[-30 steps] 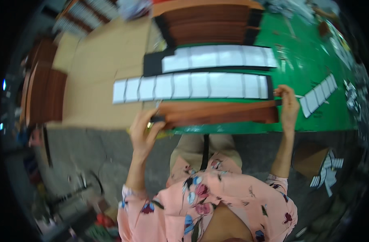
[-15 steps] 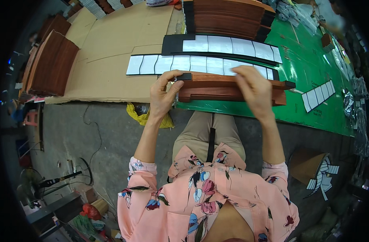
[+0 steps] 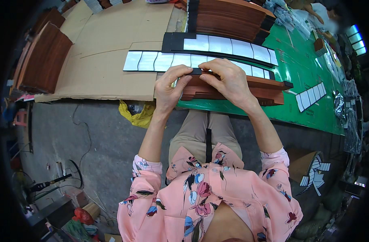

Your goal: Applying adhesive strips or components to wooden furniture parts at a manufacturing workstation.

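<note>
A reddish-brown wooden strip (image 3: 265, 83) with black ends lies across in front of me, above other brown wooden pieces (image 3: 249, 97). At its left end is a black patch (image 3: 196, 71). My left hand (image 3: 170, 88) is closed, thumb and forefinger pinching the strip at the left edge of this patch. From the right, my right hand (image 3: 229, 80) pinches at the patch's other edge, its fingers closed. Just beyond my hands is a long black strip faced with white rectangles (image 3: 156, 61). A second black board with white rectangles (image 3: 220, 43) lies farther back.
Brown curved wooden pieces are stacked at the far middle (image 3: 233, 18) and left (image 3: 45, 60). Cardboard (image 3: 107, 76) covers the table's left side, a green sheet (image 3: 287, 68) the right. A small white-rectangle strip (image 3: 311, 97) lies at right. Below the edge sits a yellow bag (image 3: 138, 115).
My right hand has moved left along the wooden strip to its black end and now pinches there beside my left hand. My left hand keeps its hold at that end.
</note>
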Motion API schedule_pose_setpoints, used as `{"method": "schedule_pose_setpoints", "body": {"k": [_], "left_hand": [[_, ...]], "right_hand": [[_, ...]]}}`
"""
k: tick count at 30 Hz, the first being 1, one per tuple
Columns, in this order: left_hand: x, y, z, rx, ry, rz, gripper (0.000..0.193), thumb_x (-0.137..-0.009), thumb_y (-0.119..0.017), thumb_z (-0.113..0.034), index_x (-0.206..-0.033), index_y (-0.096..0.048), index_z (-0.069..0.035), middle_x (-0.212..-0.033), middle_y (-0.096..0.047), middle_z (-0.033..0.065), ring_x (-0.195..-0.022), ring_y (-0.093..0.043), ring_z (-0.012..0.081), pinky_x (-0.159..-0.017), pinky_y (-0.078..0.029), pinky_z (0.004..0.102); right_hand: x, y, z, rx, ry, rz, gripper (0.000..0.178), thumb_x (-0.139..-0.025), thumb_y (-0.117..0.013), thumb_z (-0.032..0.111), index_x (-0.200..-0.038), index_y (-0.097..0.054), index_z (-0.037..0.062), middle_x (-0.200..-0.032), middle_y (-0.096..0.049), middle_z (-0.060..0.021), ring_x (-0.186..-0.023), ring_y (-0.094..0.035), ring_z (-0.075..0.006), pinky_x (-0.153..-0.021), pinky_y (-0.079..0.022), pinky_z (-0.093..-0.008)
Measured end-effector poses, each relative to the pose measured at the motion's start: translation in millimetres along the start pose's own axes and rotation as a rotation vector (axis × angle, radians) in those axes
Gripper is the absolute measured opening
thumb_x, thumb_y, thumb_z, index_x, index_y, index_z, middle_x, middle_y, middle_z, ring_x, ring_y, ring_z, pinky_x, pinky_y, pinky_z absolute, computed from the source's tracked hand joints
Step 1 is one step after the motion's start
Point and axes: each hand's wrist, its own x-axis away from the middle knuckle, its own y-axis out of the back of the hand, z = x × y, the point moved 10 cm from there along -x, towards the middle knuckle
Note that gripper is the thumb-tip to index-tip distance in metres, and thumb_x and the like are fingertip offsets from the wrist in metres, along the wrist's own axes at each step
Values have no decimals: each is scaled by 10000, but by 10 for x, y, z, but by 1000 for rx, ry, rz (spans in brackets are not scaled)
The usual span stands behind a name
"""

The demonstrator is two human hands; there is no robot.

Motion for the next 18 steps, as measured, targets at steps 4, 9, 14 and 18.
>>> {"method": "schedule_pose_setpoints", "body": {"k": [4,9,14,18], "left_hand": [[10,13,-38,-15,-68,-12,195,-779,-646,31,-973,-635,13,-969,-639,105,-918,-600,186,-818,-461,277],[8,4,-93,-54,-80,-5,204,-770,-646,39,-971,-636,10,-956,-642,109,-898,-608,194,-803,-469,284],[6,16,-102,-61,-91,-7,211,-762,-650,44,-968,-635,6,-950,-643,106,-881,-613,200,-783,-479,284],[-1,11,-105,-57,-102,-7,212,-762,-648,46,-969,-634,5,-949,-643,105,-882,-613,200,-776,-481,283]], "right_hand": [[-62,-39,29,5,19,59,168,-757,-648,172,-873,-638,50,-763,-606,-68,-732,-582,-240,-624,-470,-362],[-114,-40,69,39,42,111,154,-731,-636,138,-844,-630,34,-737,-597,-80,-714,-589,-244,-617,-479,-362],[-149,-55,107,65,66,141,149,-731,-625,126,-833,-628,18,-722,-594,-89,-691,-591,-245,-613,-483,-359],[-177,-59,89,44,62,164,146,-728,-621,119,-831,-628,15,-714,-594,-93,-677,-593,-250,-607,-481,-361]]}}
